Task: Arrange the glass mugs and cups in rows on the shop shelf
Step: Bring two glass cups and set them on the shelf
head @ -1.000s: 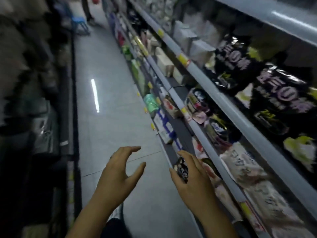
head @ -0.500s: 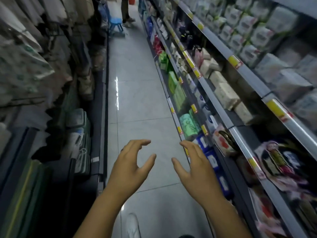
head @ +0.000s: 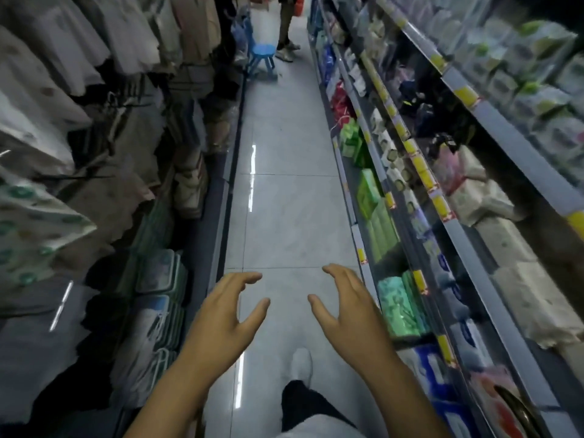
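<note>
Floor (head: 284,200): pale grey tiles down the middle of the aisle, streaked with bright reflections of strip lights.
Shop shelf (head: 493,298): along the whole right side, in several tiers with grey front rails carrying yellow price tags; packed with blurred wrapped goods.
Glass mugs and cups: cannot be told apart among the blurred goods on the shelf.
Hanging clothes (head: 94,58): along the left side, pale and beige, crowded on hangers above the lower racks.
Zipped packs (head: 158,295): stacked low on the left, beneath the clothes, at the floor's left edge.
Pale soft packs (head: 489,197): on a middle tier of the shelf, right of the tagged rail.
Green packs (head: 376,216): on the lowest tier, upright in a row at the floor's right edge.
Left hand (head: 221,317): held out over the floor, back up, fingers spread and loosely curved, holding nothing.
Right hand (head: 350,311): level with the left, near the lowest shelf rail, fingers loosely curved, thumb out, holding nothing.
Other person (head: 287,23): only legs and shoes in view, at the far end of the aisle.
Blue stool (head: 262,55): just beside those legs, on the floor.
White shoe (head: 301,365): below and between the hands, under a dark trouser leg.
</note>
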`<state>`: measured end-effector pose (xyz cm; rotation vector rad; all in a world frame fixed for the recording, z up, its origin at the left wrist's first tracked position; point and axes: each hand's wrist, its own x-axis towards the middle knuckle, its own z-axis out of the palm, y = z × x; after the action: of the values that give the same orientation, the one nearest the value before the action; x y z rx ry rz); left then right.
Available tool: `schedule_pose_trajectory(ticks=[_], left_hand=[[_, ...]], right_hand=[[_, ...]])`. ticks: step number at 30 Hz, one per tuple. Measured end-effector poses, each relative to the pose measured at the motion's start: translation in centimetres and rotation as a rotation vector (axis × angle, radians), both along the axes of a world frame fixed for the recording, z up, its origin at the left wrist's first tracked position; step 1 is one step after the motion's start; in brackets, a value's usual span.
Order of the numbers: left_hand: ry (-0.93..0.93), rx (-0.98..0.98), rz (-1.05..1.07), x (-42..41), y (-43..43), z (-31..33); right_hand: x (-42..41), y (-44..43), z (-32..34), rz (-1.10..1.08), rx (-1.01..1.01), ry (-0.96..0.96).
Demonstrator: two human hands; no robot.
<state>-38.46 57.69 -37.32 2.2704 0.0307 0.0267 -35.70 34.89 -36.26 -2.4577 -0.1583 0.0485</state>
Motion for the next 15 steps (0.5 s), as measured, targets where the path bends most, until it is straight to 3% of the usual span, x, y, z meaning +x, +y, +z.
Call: schedule_pose_trajectory(ticks=[7, 15], left_hand=[[-0.051, 0.009, 0.041, 18.1, -0.2, 3.6], [0.004, -0.027, -0.179, 38.1, -1.8, 0.4]], right_hand=[[20.3, -0.2, 3.3, 0.067, 0.006, 0.012], [35.5, -1.1, 1.3, -0.133, -0.050, 0.079]])
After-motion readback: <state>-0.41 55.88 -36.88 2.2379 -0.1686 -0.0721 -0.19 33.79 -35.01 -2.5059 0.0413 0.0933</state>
